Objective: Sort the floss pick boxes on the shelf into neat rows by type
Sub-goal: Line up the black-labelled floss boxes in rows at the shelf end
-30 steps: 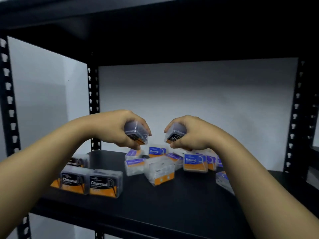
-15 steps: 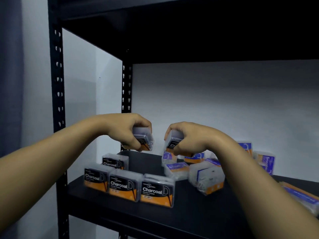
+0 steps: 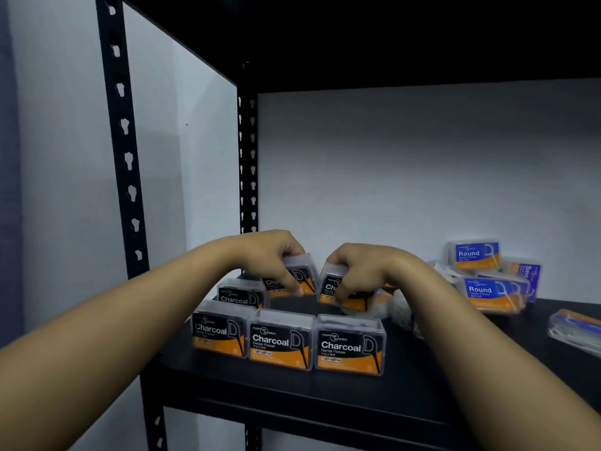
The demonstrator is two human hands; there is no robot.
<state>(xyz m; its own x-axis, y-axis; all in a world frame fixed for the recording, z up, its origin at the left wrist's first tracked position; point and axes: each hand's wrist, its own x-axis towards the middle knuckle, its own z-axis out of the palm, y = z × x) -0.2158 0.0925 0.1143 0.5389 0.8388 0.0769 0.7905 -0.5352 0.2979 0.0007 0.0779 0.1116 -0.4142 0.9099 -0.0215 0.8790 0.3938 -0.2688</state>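
Your left hand (image 3: 271, 260) grasps one clear plastic box with a black-and-orange Charcoal label (image 3: 292, 277), fingers curled over its top and the thumb under its front. Your right hand (image 3: 361, 268) grasps a second Charcoal box (image 3: 333, 289) the same way. Both boxes sit low over the black metal shelf (image 3: 325, 398), just behind the front row of three upright Charcoal boxes (image 3: 282, 341) and to the right of a fourth Charcoal box (image 3: 240, 296) standing behind that row. Whether either held box already touches the shelf, you cannot tell.

These boxes look light and rigid, with smooth, probably slippery walls, so hold each by its short ends or top and bottom edges rather than squeezing the broad label face. The lids may pop if pinched hard. Set them down flat, labels forward, touching the fourth box so the second row runs straight.

The blue-and-orange Round boxes (image 3: 476, 257) are heaped at the right rear, with another blue box (image 3: 575, 327) lying flat near the right edge; those are still unsorted.
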